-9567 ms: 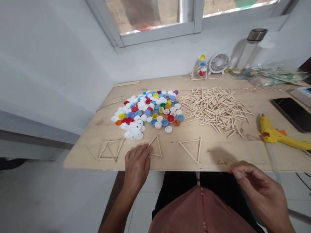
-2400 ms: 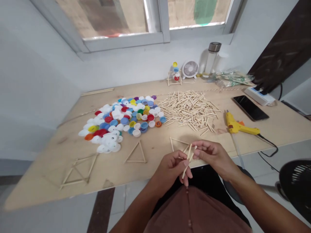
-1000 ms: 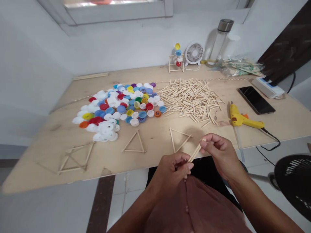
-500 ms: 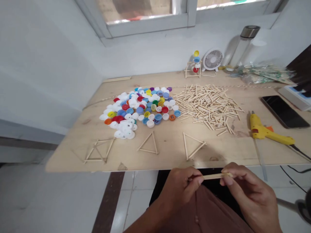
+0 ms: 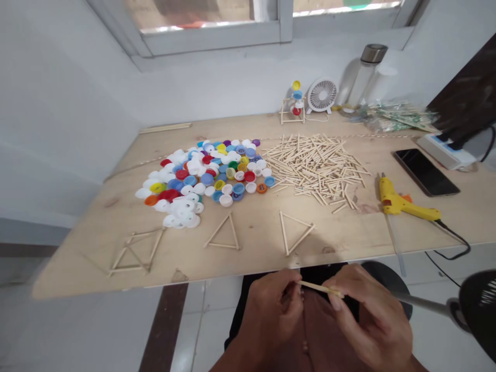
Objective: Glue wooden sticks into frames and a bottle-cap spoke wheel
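A thin wooden stick (image 5: pixel 318 288) was held over the person's lap, just in front of the table's near edge and lower than the tabletop, lying almost level with its left end a little higher. The left hand (image 5: pixel 273 315) pinched the left end between thumb and fingertips, and the right hand (image 5: pixel 370 318) pinched the right end in the same way, so both hands were closed on the one stick. Just beyond them, on the bare wooden table (image 5: pixel 349 238), lay a triangle of sticks (image 5: pixel 295 232), with a second triangle (image 5: pixel 223 238) to its left and a larger stick frame (image 5: pixel 134 251) near the left corner. Farther back sat a loose pile of sticks (image 5: pixel 315 165) and, touching its left side, a heap of coloured bottle caps (image 5: pixel 205 178). To the right lay a yellow glue gun (image 5: pixel 403 202) and a dark phone (image 5: pixel 425 171) – well apart from the hands. By the wall stood a small white fan (image 5: pixel 321 95) and a bottle (image 5: pixel 366 64)
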The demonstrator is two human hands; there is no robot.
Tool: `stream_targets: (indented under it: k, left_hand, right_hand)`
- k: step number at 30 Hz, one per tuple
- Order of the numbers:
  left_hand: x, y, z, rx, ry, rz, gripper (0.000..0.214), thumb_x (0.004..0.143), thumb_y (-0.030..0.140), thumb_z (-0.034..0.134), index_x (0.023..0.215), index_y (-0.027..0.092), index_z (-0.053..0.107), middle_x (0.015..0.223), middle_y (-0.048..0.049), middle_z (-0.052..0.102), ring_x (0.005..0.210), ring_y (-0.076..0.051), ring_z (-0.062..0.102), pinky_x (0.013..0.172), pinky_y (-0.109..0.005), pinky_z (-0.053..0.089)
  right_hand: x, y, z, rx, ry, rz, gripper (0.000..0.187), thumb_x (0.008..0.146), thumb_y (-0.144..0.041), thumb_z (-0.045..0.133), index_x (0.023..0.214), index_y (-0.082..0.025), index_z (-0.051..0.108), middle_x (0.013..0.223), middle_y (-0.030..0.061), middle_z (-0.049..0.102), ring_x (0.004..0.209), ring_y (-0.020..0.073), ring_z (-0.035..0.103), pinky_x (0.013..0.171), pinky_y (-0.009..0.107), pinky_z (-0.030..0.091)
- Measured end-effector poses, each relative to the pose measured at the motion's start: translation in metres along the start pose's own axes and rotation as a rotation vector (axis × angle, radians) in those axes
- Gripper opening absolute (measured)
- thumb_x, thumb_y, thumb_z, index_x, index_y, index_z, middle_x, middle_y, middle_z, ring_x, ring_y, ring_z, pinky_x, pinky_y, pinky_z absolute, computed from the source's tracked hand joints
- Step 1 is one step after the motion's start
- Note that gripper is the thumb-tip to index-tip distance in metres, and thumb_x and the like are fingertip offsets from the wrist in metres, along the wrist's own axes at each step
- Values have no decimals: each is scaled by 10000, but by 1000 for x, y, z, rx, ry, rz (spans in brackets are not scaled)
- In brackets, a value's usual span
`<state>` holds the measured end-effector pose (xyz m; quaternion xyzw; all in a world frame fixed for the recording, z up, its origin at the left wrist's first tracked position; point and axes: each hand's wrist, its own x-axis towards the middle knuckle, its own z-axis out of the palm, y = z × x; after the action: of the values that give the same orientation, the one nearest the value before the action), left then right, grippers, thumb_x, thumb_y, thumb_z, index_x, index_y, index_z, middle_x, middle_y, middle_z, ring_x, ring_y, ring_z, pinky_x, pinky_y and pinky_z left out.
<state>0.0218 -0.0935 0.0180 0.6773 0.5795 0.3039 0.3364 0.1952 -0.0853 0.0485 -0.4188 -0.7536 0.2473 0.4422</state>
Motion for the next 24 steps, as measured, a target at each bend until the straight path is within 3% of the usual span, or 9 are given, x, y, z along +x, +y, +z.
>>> stream_targets:
  k: [12,16,20,24]
  left_hand:
    - [-6,0,8,163,47,120,200,693,54,461,746,183,603,648,-35,657,598,-174,622,556,-266,453]
    - [-4,-5,11,152,119,223,240,768,57,449,878,177,625,759,-49,698,693,-181,654,634,-283,508]
    - [0,-6,3,132,153,295,261,849,101,447,1036,168,616,828,-60,695,746,-173,651,669,-288,533]
    - [7,-5,-12,131,172,316,248,867,131,486,1073,167,619,929,-80,671,844,-167,635,723,-286,533]
  right_hand:
    - [-7,1,9,31,-4,-48,264,779,-31,522,968,-201,595,706,32,639,626,167,573,560,309,451]
    - [-6,3,10,-5,31,-36,233,798,-45,530,951,-202,607,682,20,650,616,156,590,563,291,453]
    - [-5,8,12,-23,115,41,173,810,-68,558,893,-211,612,691,12,659,639,145,613,591,263,473]
    - [3,13,20,48,245,226,88,811,-136,600,810,-221,622,703,-3,664,641,127,622,581,214,485]
